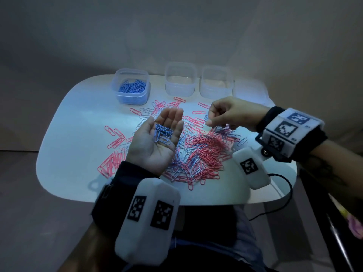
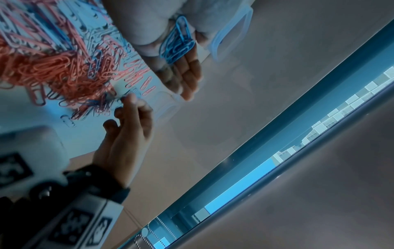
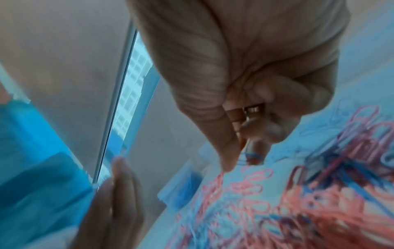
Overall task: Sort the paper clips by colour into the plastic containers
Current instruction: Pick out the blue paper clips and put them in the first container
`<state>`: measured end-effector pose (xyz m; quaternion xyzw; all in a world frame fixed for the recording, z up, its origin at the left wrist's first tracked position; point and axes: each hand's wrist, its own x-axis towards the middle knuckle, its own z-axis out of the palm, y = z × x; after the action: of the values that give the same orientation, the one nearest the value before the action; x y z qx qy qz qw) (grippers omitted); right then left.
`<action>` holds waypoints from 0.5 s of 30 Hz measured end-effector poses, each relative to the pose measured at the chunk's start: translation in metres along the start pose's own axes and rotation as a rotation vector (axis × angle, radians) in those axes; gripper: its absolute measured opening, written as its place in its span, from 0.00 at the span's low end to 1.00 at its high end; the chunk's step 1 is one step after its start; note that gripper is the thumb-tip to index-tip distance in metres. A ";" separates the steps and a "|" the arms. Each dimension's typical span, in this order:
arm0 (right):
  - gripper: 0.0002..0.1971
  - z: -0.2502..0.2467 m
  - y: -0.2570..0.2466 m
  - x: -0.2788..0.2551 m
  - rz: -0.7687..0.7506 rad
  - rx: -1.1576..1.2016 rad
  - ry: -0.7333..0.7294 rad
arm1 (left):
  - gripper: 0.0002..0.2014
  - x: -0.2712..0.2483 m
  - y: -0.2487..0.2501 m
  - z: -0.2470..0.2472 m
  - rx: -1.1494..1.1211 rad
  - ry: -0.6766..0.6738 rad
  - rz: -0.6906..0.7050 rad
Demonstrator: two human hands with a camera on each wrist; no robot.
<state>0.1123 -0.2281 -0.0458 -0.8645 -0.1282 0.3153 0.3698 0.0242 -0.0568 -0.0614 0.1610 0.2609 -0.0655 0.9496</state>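
Nearest me, my left hand point(image 1: 157, 138) hovers palm up over the surface point(image 1: 74, 154), its grip wide, fingers straight, with a small bunch of blue clips point(image 1: 163, 136) resting loose in the palm. Beneath it sprawls the mixed clip pile point(image 1: 198, 154). Further right, my right hand point(image 1: 225, 114) has a narrow grip, pinching one blue clip point(image 3: 252, 154) above the pile. At the far edge stand the blue-filled container point(image 1: 131, 86) and two clear containers point(image 1: 180, 78).

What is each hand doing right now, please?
Left hand: open, palm up, carrying blue clips.
Right hand: fingers curled, pinching a blue clip over the pile.
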 end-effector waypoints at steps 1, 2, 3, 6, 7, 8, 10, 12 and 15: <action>0.12 -0.003 0.001 -0.003 -0.012 0.058 -0.009 | 0.23 0.001 0.001 0.000 0.013 -0.009 0.003; 0.12 -0.004 0.003 -0.005 -0.021 0.097 -0.014 | 0.23 0.002 0.002 -0.001 0.021 -0.015 0.002; 0.12 -0.005 0.005 -0.005 -0.021 0.120 -0.017 | 0.23 0.003 0.003 -0.001 0.029 -0.019 0.000; 0.10 -0.004 0.008 -0.006 -0.001 0.155 -0.016 | 0.23 0.003 0.003 0.000 0.059 -0.017 -0.004; 0.09 -0.004 0.007 -0.008 -0.008 0.177 -0.018 | 0.23 0.002 0.003 0.000 0.070 -0.013 -0.003; 0.09 -0.004 0.004 -0.009 -0.027 0.216 -0.019 | 0.23 0.002 0.003 0.000 0.083 -0.007 -0.003; 0.08 -0.003 -0.005 -0.013 -0.092 0.329 -0.009 | 0.23 0.003 0.002 0.002 0.104 0.001 -0.012; 0.08 0.002 -0.020 -0.015 -0.168 0.387 -0.016 | 0.23 0.005 -0.002 0.007 0.120 -0.014 -0.034; 0.06 0.013 -0.042 -0.014 -0.254 0.270 -0.076 | 0.28 0.007 -0.007 0.016 0.151 -0.105 -0.088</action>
<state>0.0936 -0.1983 -0.0162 -0.7713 -0.2065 0.3129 0.5143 0.0367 -0.0697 -0.0541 0.2168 0.2120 -0.1352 0.9433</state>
